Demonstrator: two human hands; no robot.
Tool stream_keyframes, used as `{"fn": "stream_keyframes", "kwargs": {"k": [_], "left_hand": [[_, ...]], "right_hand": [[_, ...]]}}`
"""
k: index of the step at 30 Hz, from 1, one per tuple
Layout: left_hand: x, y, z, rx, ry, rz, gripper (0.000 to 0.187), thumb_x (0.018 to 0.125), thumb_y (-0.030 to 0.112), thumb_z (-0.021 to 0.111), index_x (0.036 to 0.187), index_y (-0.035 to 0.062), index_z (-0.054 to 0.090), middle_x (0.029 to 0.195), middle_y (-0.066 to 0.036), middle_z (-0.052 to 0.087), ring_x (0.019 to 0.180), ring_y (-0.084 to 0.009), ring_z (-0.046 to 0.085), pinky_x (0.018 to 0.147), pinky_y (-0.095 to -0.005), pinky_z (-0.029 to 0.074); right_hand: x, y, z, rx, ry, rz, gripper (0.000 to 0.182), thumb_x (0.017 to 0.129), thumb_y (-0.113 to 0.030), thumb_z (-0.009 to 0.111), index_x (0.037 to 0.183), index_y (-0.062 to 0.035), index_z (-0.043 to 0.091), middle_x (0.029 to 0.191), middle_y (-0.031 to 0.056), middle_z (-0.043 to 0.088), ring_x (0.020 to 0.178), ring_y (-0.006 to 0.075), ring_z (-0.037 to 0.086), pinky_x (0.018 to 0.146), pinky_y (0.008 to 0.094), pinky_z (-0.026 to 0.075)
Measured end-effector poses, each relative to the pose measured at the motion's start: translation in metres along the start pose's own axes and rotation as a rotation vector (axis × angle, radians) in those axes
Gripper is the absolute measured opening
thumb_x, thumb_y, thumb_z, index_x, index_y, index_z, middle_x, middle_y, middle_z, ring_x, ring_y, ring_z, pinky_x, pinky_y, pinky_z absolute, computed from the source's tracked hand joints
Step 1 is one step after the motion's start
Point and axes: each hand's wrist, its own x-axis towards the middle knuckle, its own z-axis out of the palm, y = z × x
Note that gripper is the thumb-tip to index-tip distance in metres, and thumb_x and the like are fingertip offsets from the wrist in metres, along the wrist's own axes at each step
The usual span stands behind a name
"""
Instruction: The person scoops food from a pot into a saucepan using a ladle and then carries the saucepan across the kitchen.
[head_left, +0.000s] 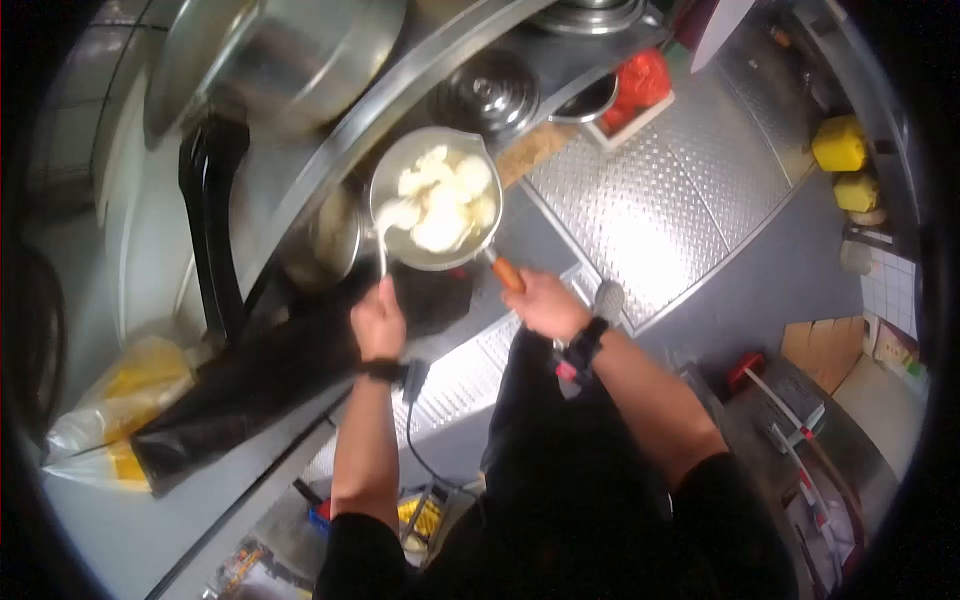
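Note:
My right hand is closed around the orange-brown handle of a light metal saucepan, which has a small pouring lip. Inside the pan lie several pale, lumpy pieces of food in some liquid; glare hides their exact kind. My left hand grips the thin handle of a spoon. The spoon's pale head reaches over the pan's left rim and touches or overlaps the food.
A large pot with a black handle stands at upper left. Black plastic and a yellow-and-clear bag lie below it. Red bags fill a box beyond the pan. Textured metal floor stretches to the right.

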Motion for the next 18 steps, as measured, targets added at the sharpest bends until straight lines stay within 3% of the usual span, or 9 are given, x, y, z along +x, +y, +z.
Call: {"fn": "stream_keyframes", "kwargs": {"k": [8,15,18], "left_hand": [[-0.003,0.002,-0.001,-0.136,0.071,-0.004,0.043,0.102,0.030,0.051,0.079,-0.0037,0.065,0.070,-0.028,0.059,0.064,-0.0470,0.058,0.059,-0.0498,0.044],[-0.008,0.005,-0.002,-0.063,-0.009,-0.026,0.045,0.103,0.032,0.049,0.080,-0.0029,0.065,0.070,-0.027,0.059,0.063,-0.0466,0.058,0.058,-0.0500,0.044],[0.000,0.005,0.001,-0.083,0.053,0.027,0.046,0.103,0.033,0.048,0.077,-0.0027,0.062,0.066,-0.026,0.057,0.060,-0.0457,0.055,0.056,-0.0494,0.042]], "right_hand": [[0.009,0.003,0.002,0.084,0.015,-0.008,0.036,0.089,-0.028,0.064,0.096,0.0063,0.061,0.079,0.0269,0.065,0.077,0.0406,0.066,0.071,0.0425,0.051],[-0.006,0.007,0.011,0.096,0.003,-0.001,0.035,0.088,-0.028,0.065,0.095,0.0061,0.061,0.077,0.0253,0.065,0.073,0.0391,0.066,0.069,0.0435,0.051],[0.003,0.002,0.007,0.072,0.026,-0.048,0.035,0.088,-0.028,0.065,0.092,0.0062,0.060,0.074,0.0240,0.065,0.071,0.0362,0.067,0.068,0.0429,0.051]]}}
